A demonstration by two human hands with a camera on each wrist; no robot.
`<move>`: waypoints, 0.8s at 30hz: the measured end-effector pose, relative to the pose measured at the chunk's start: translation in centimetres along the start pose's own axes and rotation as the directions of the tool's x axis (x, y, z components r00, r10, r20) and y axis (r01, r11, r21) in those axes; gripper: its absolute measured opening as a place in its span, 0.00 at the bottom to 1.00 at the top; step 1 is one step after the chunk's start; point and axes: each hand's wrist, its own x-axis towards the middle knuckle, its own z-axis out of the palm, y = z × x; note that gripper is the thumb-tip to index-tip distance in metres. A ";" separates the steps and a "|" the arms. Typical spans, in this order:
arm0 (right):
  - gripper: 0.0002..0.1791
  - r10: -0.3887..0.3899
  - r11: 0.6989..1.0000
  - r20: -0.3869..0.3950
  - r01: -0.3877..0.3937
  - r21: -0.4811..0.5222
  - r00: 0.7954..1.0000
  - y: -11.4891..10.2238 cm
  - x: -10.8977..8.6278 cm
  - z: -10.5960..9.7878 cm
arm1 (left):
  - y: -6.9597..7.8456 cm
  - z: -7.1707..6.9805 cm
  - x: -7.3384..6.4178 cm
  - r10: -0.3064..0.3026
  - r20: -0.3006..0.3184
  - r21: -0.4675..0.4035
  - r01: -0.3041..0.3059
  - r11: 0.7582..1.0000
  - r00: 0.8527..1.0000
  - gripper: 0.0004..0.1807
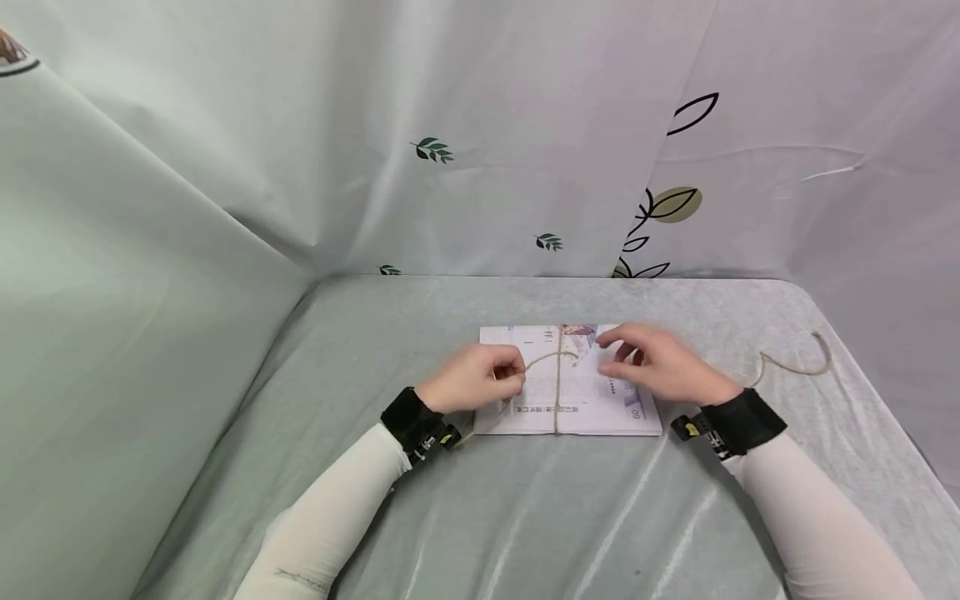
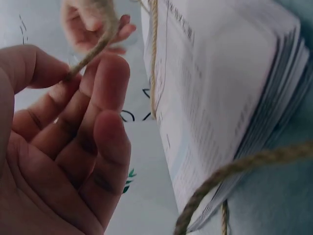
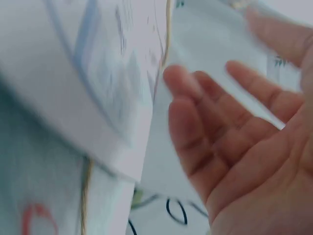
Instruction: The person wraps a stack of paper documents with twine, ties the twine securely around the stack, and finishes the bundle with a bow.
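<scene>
A flat stack of printed papers (image 1: pixel 600 417) lies on the table, with a strand of twine (image 1: pixel 558 392) running across its middle from front to back. Over the stack's left part, my left hand (image 1: pixel 474 377) pinches a length of twine (image 2: pixel 92 54) between thumb and fingertips. This length leads right toward the crossing strand. My right hand (image 1: pixel 660 364) hovers over the right part of the stack, its fingers spread and loosely bent. In the right wrist view nothing lies between those fingers (image 3: pixel 188 132). Layered page edges (image 2: pixel 274 98) show in the left wrist view.
A loose tail of twine (image 1: pixel 798 370) curves over the table right of my right wrist. Another piece of twine (image 2: pixel 244 164) passes below the stack's edge near my left hand. The grey cloth-covered table (image 1: pixel 390 333) meets a hanging leaf-patterned curtain (image 1: pixel 487 200) at the back.
</scene>
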 end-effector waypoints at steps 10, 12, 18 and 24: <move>0.11 -0.079 0.979 0.023 0.073 0.192 0.997 -1.9 0.6 3.4 | 0.8 1.4 0.0 0.116 0.045 -0.012 -0.116 0.993 0.992 0.05; 0.08 -0.059 0.970 0.027 0.050 0.239 0.998 -1.8 0.6 3.1 | 0.7 1.6 0.0 0.113 0.019 -0.013 -0.113 0.993 0.993 0.06; 0.18 0.158 0.922 0.045 -0.164 0.350 0.986 0.7 -0.4 -1.1 | 0.2 0.6 0.0 0.061 0.015 0.008 -0.062 0.998 0.998 0.13; 0.18 0.297 0.552 -0.187 -0.009 0.834 0.936 4.7 -1.7 -5.0 | -0.4 -0.8 0.0 0.015 -0.033 0.026 -0.014 1.000 0.999 0.12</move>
